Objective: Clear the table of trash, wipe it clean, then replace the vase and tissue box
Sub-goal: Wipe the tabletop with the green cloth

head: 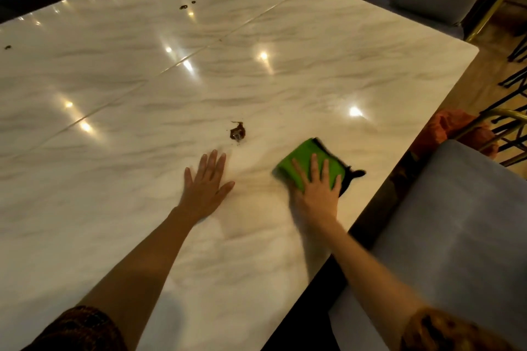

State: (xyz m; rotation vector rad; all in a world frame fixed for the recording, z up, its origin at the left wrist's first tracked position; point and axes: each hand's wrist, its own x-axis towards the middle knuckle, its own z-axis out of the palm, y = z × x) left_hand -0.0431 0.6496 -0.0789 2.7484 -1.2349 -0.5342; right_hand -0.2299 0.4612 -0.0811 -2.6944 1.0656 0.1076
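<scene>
Fingers (313,165) of the right hand (318,188) lie straight and slightly spread, pressing flat on the green cloth (306,161) without curling round it. The cloth, blurred and dark along its outer edge, lies on the marble table (285,37) to the right of the brown spill (237,131) and a little nearer the person, apart from it. The left hand (206,179) rests palm down on the bare top just on the near side of the spill, fingers straight and holding nothing, its fingertips close to the spill but short of it. Beyond the spill runs a seam (182,61) across the top, and past that sit small dark spots (186,6); another spot (7,47) lies far to the spill's left. Right of the spill, past the table edge, stand a grey chair seat (456,236) and something orange (453,128).
</scene>
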